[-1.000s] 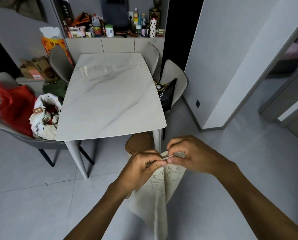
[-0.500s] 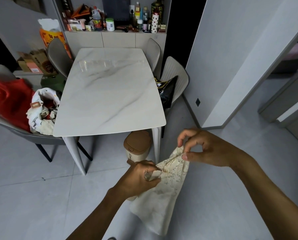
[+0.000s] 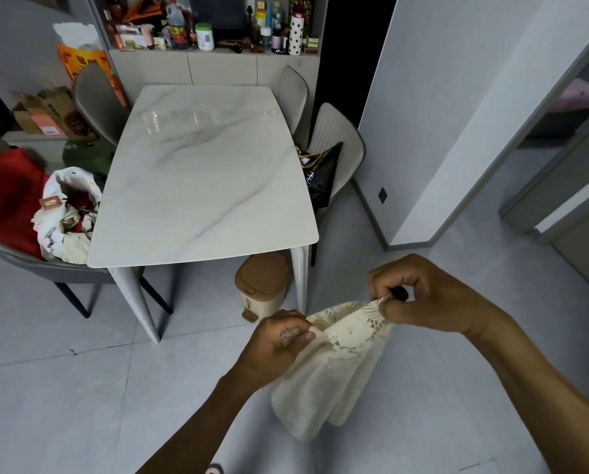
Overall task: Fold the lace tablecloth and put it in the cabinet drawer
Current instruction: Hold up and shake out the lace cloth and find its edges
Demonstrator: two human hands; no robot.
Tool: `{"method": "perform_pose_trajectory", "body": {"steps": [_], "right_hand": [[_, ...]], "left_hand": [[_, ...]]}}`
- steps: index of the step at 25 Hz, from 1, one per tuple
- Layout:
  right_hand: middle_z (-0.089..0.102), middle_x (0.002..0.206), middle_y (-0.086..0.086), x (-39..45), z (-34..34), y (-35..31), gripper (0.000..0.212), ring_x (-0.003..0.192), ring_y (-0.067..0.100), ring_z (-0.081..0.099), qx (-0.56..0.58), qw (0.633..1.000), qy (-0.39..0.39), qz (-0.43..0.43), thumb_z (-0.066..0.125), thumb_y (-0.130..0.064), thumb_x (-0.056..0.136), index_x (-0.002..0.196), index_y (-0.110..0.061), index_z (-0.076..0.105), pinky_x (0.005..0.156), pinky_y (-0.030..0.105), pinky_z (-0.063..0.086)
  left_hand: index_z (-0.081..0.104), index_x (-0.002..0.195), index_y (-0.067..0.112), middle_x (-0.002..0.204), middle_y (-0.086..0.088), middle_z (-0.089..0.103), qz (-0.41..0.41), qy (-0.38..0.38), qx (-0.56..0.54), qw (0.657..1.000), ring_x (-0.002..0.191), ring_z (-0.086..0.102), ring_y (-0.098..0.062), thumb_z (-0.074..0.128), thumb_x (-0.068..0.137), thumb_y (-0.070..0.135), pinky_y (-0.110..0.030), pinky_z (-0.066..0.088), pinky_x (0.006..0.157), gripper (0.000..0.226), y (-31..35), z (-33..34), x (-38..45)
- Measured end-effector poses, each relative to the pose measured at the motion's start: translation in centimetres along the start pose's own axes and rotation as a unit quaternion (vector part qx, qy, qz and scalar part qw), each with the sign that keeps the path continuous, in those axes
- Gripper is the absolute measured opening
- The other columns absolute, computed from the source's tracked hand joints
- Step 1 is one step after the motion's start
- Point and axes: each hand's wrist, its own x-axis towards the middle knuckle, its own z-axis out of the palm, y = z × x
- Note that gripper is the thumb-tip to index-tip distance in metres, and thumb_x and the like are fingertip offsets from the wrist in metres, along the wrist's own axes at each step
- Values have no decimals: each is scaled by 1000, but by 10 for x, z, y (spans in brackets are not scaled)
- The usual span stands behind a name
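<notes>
The cream lace tablecloth (image 3: 334,374) hangs in folded layers between my hands, above the grey floor in front of the table. My left hand (image 3: 279,340) pinches its left top corner between thumb and fingers. My right hand (image 3: 426,299) grips the right top edge, a little higher and farther away. The cloth's lace border shows along the top; its lower end dangles free. The cabinet (image 3: 214,68) stands against the far wall behind the table; I see no open drawer in it.
A white marble table (image 3: 204,172) stands ahead with chairs (image 3: 341,148) around it. A tan pedal bin (image 3: 264,285) sits by the table's near right leg. Bottles and jars crowd the cabinet top. A chair at left holds a red cloth and bags.
My hands have pulled apart, the right one rising to the right, spreading the cloth's top edge. The cloth hangs shorter and more bunched than before.
</notes>
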Motion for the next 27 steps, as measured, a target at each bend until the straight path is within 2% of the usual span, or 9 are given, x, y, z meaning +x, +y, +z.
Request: {"method": "perform_pose_trajectory", "body": {"steps": [8, 11, 13, 14, 17, 21, 23, 25, 27], "right_hand": [[50, 62, 19, -6, -9, 19, 27, 60, 31, 53, -8, 991, 132, 19, 68, 0, 81, 63, 6, 50, 53, 19, 39], [37, 58, 21, 4, -1, 22, 33, 53, 28, 38, 113, 972, 206, 28, 62, -13, 76, 59, 4, 40, 48, 18, 31], [48, 63, 17, 9, 4, 29, 25, 59, 25, 48, 240, 937, 252, 14, 65, -18, 76, 67, -2, 48, 51, 20, 40], [60, 75, 10, 7, 11, 34, 15, 70, 23, 58, 332, 908, 258, -1, 67, -15, 77, 81, -7, 56, 58, 23, 49], [72, 114, -3, -9, 63, 64, 52, 110, 21, 66, 448, 868, 204, 67, 68, -4, 77, 126, -15, 53, 84, 30, 57], [74, 113, 5, -13, 151, 78, 34, 113, 27, 65, 416, 865, 165, 226, 74, -4, 82, 111, -21, 68, 92, 39, 56], [75, 110, 6, 3, 157, 67, 28, 104, 24, 70, 430, 838, 187, 280, 71, -16, 87, 114, -17, 68, 91, 40, 56], [74, 110, 8, 24, 152, 51, 38, 101, 25, 71, 433, 820, 177, 330, 68, -32, 89, 121, -11, 65, 93, 43, 55], [74, 109, 11, 46, 145, 30, 44, 99, 29, 71, 453, 798, 171, 360, 61, -44, 92, 120, -10, 64, 92, 45, 56]], "left_hand": [[59, 102, 35, 86, 1, 60, -45, 2, -103, 994, 76, 55, 0, 51, 92, 26, -15, 46, 68, 16, 21, -12, 15], [70, 95, 24, 82, 4, 69, -78, -51, -112, 989, 74, 62, -8, 50, 98, 21, -25, 52, 69, 20, 18, -8, 14], [66, 86, 3, 73, -2, 63, -77, -9, -88, 993, 67, 56, -14, 48, 100, 27, -33, 49, 66, 33, 21, -12, 20], [64, 86, -1, 71, -2, 60, -67, 10, -84, 994, 66, 53, -11, 48, 99, 30, -31, 46, 65, 38, 27, -17, 26], [62, 82, 8, 68, -1, 58, -13, 33, -76, 996, 66, 50, -9, 46, 97, 39, -31, 43, 62, 38, 60, -37, 50], [44, 66, 26, 55, 16, 40, 33, 103, -21, 994, 54, 36, -2, 52, 96, 36, -27, 34, 54, 32, 106, -61, 95], [55, 88, 26, 76, 16, 55, -1, 168, 114, 979, 71, 51, -11, 59, 91, 24, -34, 42, 68, 5, 110, -68, 109], [54, 115, 21, 110, 0, 58, -45, 244, 217, 944, 100, 54, -24, 59, 86, 18, -41, 42, 85, 29, 95, -74, 95], [51, 118, 20, 116, -3, 52, 3, 291, 240, 926, 106, 49, -24, 57, 88, 21, -42, 41, 88, 30, 67, -70, 47]]}}
